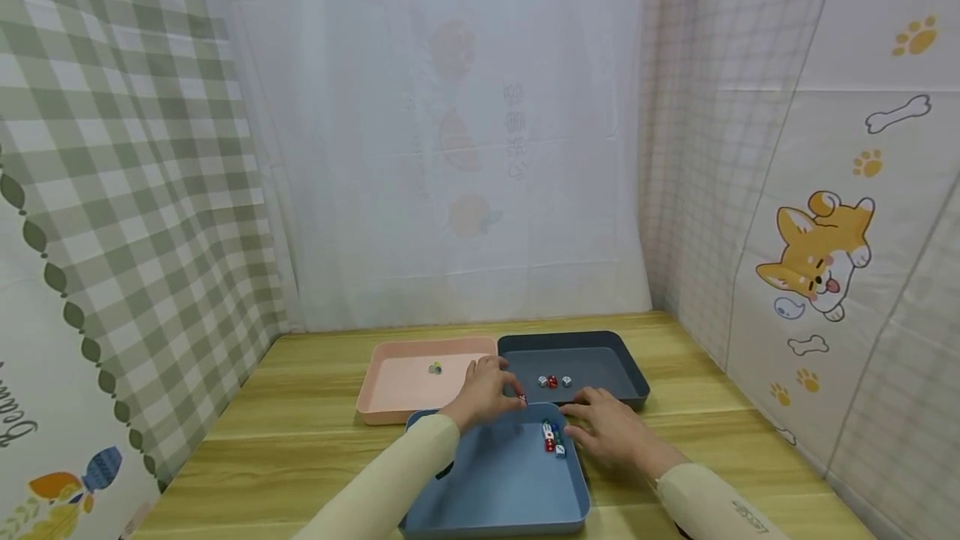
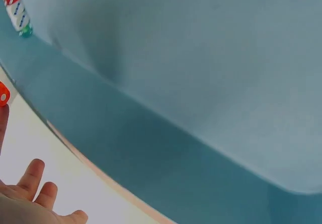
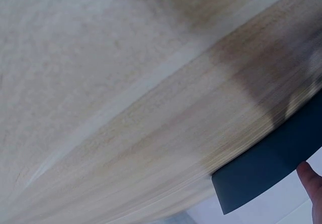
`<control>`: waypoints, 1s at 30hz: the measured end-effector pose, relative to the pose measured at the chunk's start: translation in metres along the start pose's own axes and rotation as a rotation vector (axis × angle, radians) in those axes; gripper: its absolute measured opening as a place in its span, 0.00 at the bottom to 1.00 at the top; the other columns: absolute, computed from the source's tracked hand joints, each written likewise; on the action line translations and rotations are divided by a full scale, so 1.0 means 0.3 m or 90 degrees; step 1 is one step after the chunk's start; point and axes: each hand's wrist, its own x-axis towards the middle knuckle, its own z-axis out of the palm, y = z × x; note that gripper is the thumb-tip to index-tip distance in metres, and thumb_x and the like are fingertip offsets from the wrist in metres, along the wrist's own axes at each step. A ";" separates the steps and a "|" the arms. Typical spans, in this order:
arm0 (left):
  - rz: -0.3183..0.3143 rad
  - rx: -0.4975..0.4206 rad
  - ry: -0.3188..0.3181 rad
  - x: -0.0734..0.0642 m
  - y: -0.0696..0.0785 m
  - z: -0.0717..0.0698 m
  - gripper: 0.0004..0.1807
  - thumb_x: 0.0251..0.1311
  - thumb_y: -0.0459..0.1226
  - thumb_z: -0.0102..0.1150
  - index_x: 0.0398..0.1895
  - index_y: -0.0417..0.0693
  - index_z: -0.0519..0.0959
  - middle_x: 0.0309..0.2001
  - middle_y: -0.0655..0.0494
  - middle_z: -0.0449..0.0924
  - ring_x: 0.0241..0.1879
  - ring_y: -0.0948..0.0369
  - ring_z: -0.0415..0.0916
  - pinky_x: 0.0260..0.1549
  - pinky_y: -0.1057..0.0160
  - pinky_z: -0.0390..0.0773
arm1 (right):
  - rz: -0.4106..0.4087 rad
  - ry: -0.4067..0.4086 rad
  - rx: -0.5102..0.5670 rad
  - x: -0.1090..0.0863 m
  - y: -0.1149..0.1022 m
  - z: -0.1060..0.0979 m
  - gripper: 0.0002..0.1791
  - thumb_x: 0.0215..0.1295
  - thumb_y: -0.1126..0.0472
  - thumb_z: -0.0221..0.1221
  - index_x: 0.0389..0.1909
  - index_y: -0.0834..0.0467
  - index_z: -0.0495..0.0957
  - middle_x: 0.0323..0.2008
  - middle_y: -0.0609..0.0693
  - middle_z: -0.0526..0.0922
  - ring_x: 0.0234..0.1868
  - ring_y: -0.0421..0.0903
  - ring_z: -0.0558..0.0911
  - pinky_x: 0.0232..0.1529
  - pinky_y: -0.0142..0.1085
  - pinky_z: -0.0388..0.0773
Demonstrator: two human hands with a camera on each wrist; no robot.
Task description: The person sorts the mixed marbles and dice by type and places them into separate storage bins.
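Observation:
My left hand (image 1: 483, 394) pinches a red die (image 1: 522, 398) between thumb and finger, above the far rim of the blue tray (image 1: 510, 490). In the left wrist view that red die (image 2: 3, 94) shows at a fingertip, and the other fingers spread apart. Several dice (image 1: 550, 445), red, white and green-blue, lie together along the blue tray's right side. Just outside that side is my right hand (image 1: 611, 427), its fingers loosely bent with nothing seen in them. The right wrist view has one fingertip (image 3: 309, 177) at a dark tray rim (image 3: 266, 163).
Behind, the dark grey tray (image 1: 630, 369) holds a red die (image 1: 552, 382) with a white die on either side. The pink tray (image 1: 386, 382) at back left contains small pale and yellow-green pieces (image 1: 435, 368). Curtains (image 1: 465, 148) enclose the wooden table (image 1: 277, 440).

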 end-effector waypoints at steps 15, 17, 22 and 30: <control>-0.025 -0.054 0.038 0.097 0.013 -0.022 0.03 0.58 0.45 0.70 0.31 0.59 0.87 0.62 0.47 0.72 0.66 0.49 0.61 0.65 0.38 0.52 | -0.006 0.003 0.001 -0.004 0.007 0.004 0.21 0.69 0.48 0.60 0.56 0.54 0.83 0.49 0.52 0.77 0.49 0.52 0.76 0.49 0.52 0.77; -0.022 -0.050 0.046 0.111 0.015 -0.016 0.04 0.58 0.45 0.70 0.31 0.59 0.87 0.61 0.47 0.74 0.64 0.49 0.63 0.64 0.39 0.54 | -0.001 0.001 0.000 -0.010 0.008 0.004 0.21 0.69 0.48 0.60 0.56 0.54 0.83 0.49 0.53 0.77 0.49 0.52 0.76 0.49 0.52 0.77; -0.037 -0.030 0.055 0.141 0.025 -0.008 0.04 0.58 0.46 0.69 0.32 0.59 0.87 0.59 0.48 0.74 0.62 0.49 0.65 0.62 0.41 0.57 | -0.001 0.004 0.000 -0.019 0.013 0.005 0.21 0.69 0.47 0.60 0.57 0.54 0.83 0.49 0.53 0.77 0.49 0.52 0.76 0.49 0.52 0.77; -0.075 -0.045 0.075 0.158 0.023 -0.009 0.04 0.59 0.45 0.69 0.32 0.57 0.88 0.58 0.48 0.74 0.62 0.48 0.65 0.63 0.41 0.56 | -0.004 0.007 0.000 -0.002 0.005 0.009 0.21 0.69 0.47 0.59 0.56 0.54 0.83 0.49 0.52 0.77 0.48 0.51 0.76 0.49 0.51 0.77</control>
